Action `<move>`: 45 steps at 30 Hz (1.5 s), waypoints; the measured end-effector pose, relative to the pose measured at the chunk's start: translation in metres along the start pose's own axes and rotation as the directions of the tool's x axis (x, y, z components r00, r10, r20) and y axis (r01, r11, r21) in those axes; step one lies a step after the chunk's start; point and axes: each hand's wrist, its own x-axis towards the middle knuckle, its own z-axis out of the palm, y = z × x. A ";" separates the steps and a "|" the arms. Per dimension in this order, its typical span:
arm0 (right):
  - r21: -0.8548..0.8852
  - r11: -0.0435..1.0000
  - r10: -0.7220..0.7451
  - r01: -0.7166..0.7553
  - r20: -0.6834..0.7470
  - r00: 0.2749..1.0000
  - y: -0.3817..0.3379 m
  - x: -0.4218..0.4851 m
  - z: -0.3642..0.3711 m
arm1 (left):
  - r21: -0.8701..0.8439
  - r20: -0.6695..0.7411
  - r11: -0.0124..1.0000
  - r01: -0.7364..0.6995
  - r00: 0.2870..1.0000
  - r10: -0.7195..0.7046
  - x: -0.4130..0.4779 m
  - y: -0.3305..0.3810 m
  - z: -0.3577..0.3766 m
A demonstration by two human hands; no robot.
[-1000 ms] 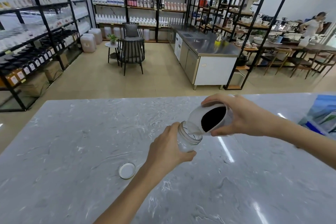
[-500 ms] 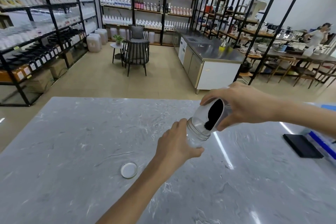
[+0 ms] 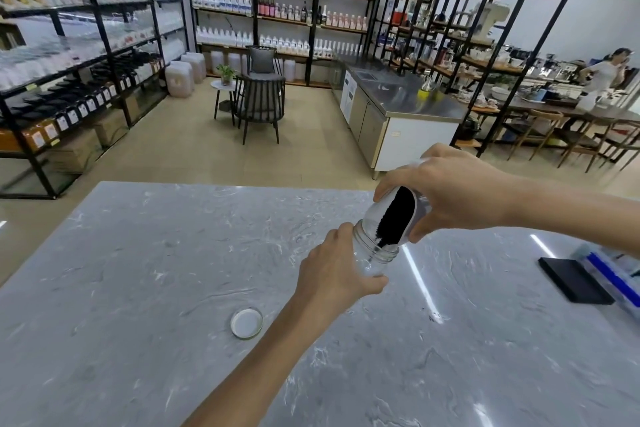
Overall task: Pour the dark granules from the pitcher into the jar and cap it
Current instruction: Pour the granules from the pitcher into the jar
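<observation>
glossy grey marble-look table [image 3: 138, 288], clear glass-like jar [image 3: 372, 253], matt black granules [image 3: 396, 215]

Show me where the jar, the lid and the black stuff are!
jar [image 3: 375, 251]: head view, on its clear threaded neck.
lid [image 3: 246, 322]: head view, middle of the white disc lying on the table.
dark granules [image 3: 396, 215]: head view, middle of the black mass inside the tilted pitcher.

The left hand [image 3: 334, 272] grips the jar [image 3: 372, 253], with the right hand [image 3: 453, 196] and tilted pitcher [image 3: 398, 215] directly above the jar's mouth, so no way in from over it. Left of the left hand the table [image 3: 138, 253] lies bare out to its edge. Near its wrist, lower left, the lid [image 3: 246, 322] lies flat, with bare room all round. Well to the right of the right hand a black slab [image 3: 573, 281] and a blue-edged box [image 3: 614, 274] block the table's right edge.
</observation>
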 end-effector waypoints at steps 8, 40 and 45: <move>-0.118 0.993 -0.004 0.008 0.035 0.999 -0.005 0.001 -0.004 | -0.006 0.006 1.000 -0.010 1.000 0.010 0.001 0.001 0.000; -0.180 0.984 0.010 0.003 0.071 0.997 -0.015 -0.003 -0.006 | 0.001 0.016 1.000 0.004 1.000 -0.004 -0.002 0.002 0.006; -0.195 0.981 0.007 0.004 0.059 0.998 -0.015 -0.005 -0.005 | -0.005 0.018 1.000 0.005 1.000 -0.005 -0.002 0.004 0.006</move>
